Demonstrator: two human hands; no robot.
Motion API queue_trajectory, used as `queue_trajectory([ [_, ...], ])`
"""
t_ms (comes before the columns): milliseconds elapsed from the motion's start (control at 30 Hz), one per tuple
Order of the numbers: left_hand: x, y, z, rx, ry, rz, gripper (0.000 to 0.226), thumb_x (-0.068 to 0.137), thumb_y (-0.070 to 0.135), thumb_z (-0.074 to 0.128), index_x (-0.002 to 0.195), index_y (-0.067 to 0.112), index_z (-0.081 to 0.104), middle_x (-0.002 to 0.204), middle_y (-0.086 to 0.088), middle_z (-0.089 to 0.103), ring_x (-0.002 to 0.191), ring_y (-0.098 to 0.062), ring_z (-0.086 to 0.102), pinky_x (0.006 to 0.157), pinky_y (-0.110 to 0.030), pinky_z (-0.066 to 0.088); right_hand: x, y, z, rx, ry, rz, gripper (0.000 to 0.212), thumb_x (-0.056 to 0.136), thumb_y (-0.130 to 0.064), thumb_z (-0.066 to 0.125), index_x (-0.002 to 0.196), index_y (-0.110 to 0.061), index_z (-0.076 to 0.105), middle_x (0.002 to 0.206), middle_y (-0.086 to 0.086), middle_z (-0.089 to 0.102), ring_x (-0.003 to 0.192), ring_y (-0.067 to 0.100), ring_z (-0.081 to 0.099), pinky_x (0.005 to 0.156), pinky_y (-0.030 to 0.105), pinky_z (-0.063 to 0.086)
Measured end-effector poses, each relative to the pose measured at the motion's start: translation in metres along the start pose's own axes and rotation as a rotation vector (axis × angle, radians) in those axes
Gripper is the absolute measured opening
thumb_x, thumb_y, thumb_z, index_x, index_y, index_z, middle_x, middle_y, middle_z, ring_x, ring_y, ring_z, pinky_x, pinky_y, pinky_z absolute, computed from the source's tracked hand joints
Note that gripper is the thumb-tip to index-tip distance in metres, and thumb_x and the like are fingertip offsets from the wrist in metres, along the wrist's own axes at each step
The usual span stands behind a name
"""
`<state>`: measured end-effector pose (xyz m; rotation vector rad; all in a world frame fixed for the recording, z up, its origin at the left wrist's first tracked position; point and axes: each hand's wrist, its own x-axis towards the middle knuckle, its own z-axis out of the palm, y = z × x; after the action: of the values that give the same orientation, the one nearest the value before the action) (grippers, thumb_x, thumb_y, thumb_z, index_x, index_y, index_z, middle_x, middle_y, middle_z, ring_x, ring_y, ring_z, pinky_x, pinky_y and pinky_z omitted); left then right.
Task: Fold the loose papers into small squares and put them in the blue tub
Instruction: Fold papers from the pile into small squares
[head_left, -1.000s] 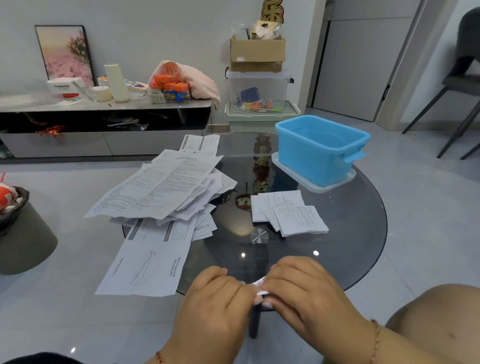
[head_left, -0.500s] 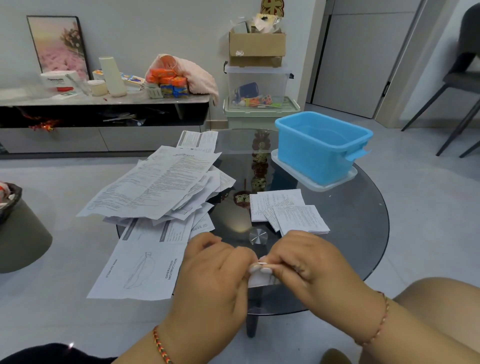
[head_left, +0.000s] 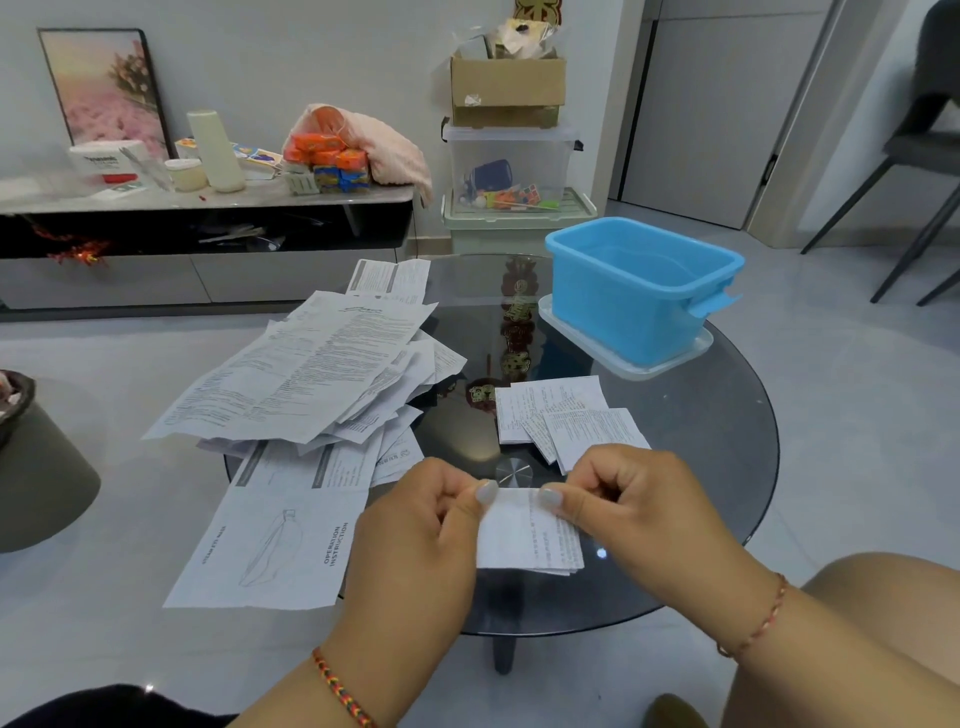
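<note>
Our thumbs and curled fingers pinch the top edge of a folded paper (head_left: 527, 535), the left hand (head_left: 421, 535) at its upper left corner and the right hand (head_left: 639, 509) at its upper right. The paper hangs down between the two hands, printed side toward us, its lower edge showing several layers. We hold it above the near rim of the round glass table (head_left: 727, 467).

Just beyond our right hand, a few folded squares (head_left: 561, 410) lie overlapping on the glass. Farther back on the right, the blue tub (head_left: 623, 301) stands open on a clear lid (head_left: 691, 353); we see nothing inside it. To the left, a loose pile of papers (head_left: 311, 369) spreads across the table, and the nearest sheet, marked "Operation Instruction" (head_left: 270, 535), hangs over the table's edge.

Behind the table, a low cabinet (head_left: 208, 197) runs along the wall and stacked storage boxes (head_left: 511, 166) stand beside it.
</note>
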<state>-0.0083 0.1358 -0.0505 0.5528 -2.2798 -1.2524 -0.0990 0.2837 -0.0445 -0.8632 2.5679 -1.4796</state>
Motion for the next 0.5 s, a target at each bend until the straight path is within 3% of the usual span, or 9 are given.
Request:
queue_trajectory([
  [100,-0.002,-0.001,0.000,0.046,0.012,0.091,0.021,0.090,0.032,0.055,0.071,0.024,0.055,0.082,0.018,0.059,0.078,-0.005,0.052,0.057,-0.023,0.038,-0.002,-0.001,0.000,0.030,-0.093,-0.007,0.025,0.082,-0.030,0.068,0.060,-0.021,0.061,0.059,-0.009,0.059,0.054,0.003,0.049,0.050,0.013,0.039],
  [200,-0.004,0.000,0.002,0.045,0.028,0.090,0.021,0.089,0.030,0.057,0.069,0.023,0.055,0.077,0.018,0.060,0.076,-0.003,0.052,0.058,-0.020,0.038,-0.003,0.000,-0.002,0.010,-0.150,-0.010,0.021,0.085,-0.029,0.065,0.066,-0.017,0.064,0.065,-0.005,0.062,0.059,0.002,0.052,0.053,0.012,0.040],
  [333,-0.003,0.000,0.008,-0.026,0.044,-0.024,0.023,0.086,0.030,0.062,0.066,0.021,0.057,0.059,0.018,0.059,0.063,0.000,0.053,0.054,-0.014,0.038,-0.005,0.004,0.000,-0.152,-0.054,-0.098,0.031,0.086,-0.030,0.066,0.058,-0.023,0.053,0.065,-0.016,0.057,0.062,0.003,0.051,0.056,0.013,0.038],
  [433,-0.001,-0.002,0.013,-0.093,0.018,-0.134,0.023,0.085,0.035,0.063,0.067,0.020,0.060,0.053,0.011,0.059,0.050,-0.005,0.055,0.057,-0.030,0.051,-0.006,0.005,0.002,-0.196,-0.011,-0.119,0.038,0.086,-0.029,0.064,0.054,-0.027,0.045,0.066,-0.021,0.056,0.065,0.002,0.051,0.057,0.014,0.037],
  [500,0.001,-0.001,0.015,-0.128,0.001,-0.205,0.028,0.085,0.039,0.062,0.066,0.019,0.059,0.050,0.005,0.059,0.043,-0.006,0.054,0.049,-0.025,0.050,-0.006,0.005,0.003,-0.199,-0.013,-0.092,0.040,0.087,-0.030,0.062,0.053,-0.028,0.041,0.064,-0.023,0.055,0.065,0.002,0.051,0.056,0.014,0.037],
])
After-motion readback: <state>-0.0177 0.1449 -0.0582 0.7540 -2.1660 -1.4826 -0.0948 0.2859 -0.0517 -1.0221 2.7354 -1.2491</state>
